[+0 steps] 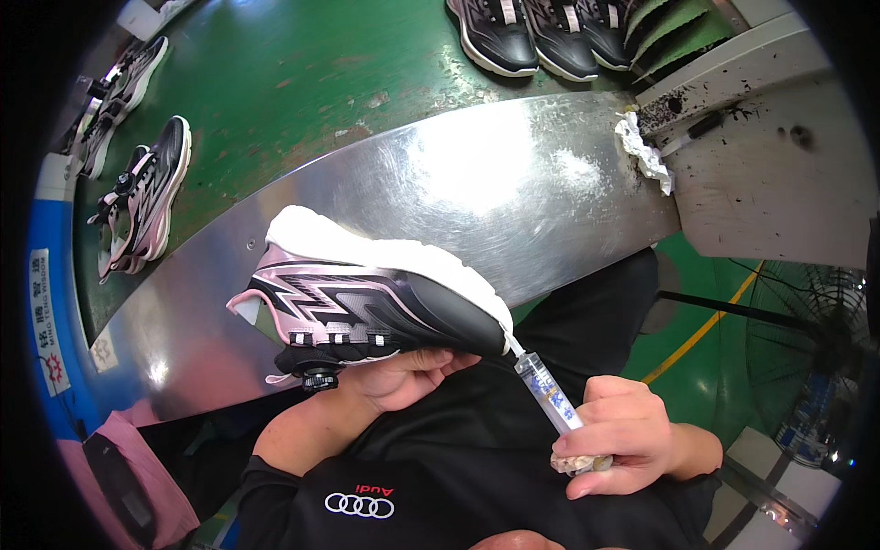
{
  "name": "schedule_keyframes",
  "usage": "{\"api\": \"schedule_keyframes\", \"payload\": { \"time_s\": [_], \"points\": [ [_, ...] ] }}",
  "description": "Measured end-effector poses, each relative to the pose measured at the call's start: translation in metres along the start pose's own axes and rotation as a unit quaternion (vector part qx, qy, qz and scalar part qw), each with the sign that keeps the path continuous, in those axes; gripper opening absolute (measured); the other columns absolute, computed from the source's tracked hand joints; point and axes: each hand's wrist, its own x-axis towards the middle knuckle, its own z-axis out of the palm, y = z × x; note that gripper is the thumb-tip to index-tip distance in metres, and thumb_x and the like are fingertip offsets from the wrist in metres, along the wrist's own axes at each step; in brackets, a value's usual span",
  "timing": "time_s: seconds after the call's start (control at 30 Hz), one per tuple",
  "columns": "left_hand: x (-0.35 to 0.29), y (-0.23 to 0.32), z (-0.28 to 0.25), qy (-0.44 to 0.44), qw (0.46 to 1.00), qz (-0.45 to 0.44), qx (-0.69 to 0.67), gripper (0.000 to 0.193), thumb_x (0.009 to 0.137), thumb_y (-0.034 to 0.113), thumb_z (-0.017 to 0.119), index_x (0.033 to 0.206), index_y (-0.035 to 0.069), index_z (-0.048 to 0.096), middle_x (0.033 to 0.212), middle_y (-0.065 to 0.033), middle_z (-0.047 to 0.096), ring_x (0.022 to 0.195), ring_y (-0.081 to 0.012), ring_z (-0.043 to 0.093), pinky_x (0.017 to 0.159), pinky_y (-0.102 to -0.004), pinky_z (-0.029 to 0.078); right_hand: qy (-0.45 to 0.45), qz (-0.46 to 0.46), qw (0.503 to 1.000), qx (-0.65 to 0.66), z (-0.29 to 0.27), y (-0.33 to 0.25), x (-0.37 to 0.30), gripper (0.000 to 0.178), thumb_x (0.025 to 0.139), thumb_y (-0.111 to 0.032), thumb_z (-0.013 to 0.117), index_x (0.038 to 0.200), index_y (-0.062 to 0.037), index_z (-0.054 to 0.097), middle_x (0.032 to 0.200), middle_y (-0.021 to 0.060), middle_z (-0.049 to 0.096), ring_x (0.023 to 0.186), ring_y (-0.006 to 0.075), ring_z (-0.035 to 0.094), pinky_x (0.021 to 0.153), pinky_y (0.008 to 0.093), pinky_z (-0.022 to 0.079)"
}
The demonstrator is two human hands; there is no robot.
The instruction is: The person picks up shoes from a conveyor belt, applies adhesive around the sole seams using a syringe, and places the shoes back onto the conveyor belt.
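A black and pink sneaker [367, 289] with a thick white sole lies tipped on its side, sole facing away from me. My left hand [408, 376] holds it from beneath, fingers around the upper near the laces and the black dial [319, 379]. In my right hand [632, 431] is a clear syringe [550, 394] with blue markings, its plunger end wrapped in pale crusted material. The syringe's white tip touches or nearly touches the sole edge at the shoe's toe.
A shiny metal ledge [568, 247] curves in front of me, beside a worn green belt [302, 92]. More sneakers stand on the belt at left [156, 192] and at the far side [500, 37]. Crumpled white paper [644, 151] lies by a stained metal panel [779, 156]. A fan [816, 302] stands at right.
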Motion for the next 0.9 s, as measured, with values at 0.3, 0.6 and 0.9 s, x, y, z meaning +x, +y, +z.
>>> {"api": "schedule_keyframes", "payload": {
  "time_s": [0.3, 0.6, 0.9],
  "points": [
    [0.014, 0.004, 0.005, -0.003, 1.0, 0.014, 0.005, 0.066, 0.081, -0.01, 0.062, 0.135, 0.024, 0.044, 0.132, -0.0029, 0.052, 0.123, -0.0215, 0.05, 0.101, -0.0373, 0.046, 0.024, -0.029, 0.996, -0.085, 0.006, 0.003, -0.001, 0.035, 0.072, -0.026, 0.079, 0.096, -0.0039, 0.066, 0.068, 0.0013, 0.059, 0.049, 0.0154, 0.041, 0.046, 0.0273, 0.031],
    [0.018, 0.004, 0.01, -0.01, 0.999, 0.031, -0.021, 0.062, 0.082, -0.01, 0.061, 0.132, 0.023, 0.046, 0.128, -0.0024, 0.055, 0.118, -0.0185, 0.054, 0.101, -0.0335, 0.046, 0.017, -0.041, 0.978, -0.202, 0.016, -0.002, 0.008, 0.033, 0.067, -0.025, 0.081, 0.09, -0.0069, 0.066, 0.062, -0.0022, 0.05, 0.048, 0.013, 0.037, 0.04, 0.0252, 0.028],
    [0.017, 0.003, 0.006, 0.016, 0.999, 0.03, -0.02, 0.029, 0.084, -0.005, 0.063, 0.109, 0.01, 0.063, 0.108, -0.0047, 0.065, 0.107, -0.0166, 0.06, 0.095, -0.0294, 0.05, 0.002, -0.06, 0.964, -0.26, 0.024, -0.002, 0.01, 0.03, 0.065, -0.023, 0.081, 0.087, -0.0084, 0.067, 0.059, -0.0033, 0.043, 0.046, 0.0118, 0.034, 0.04, 0.025, 0.027]
  ]
}}
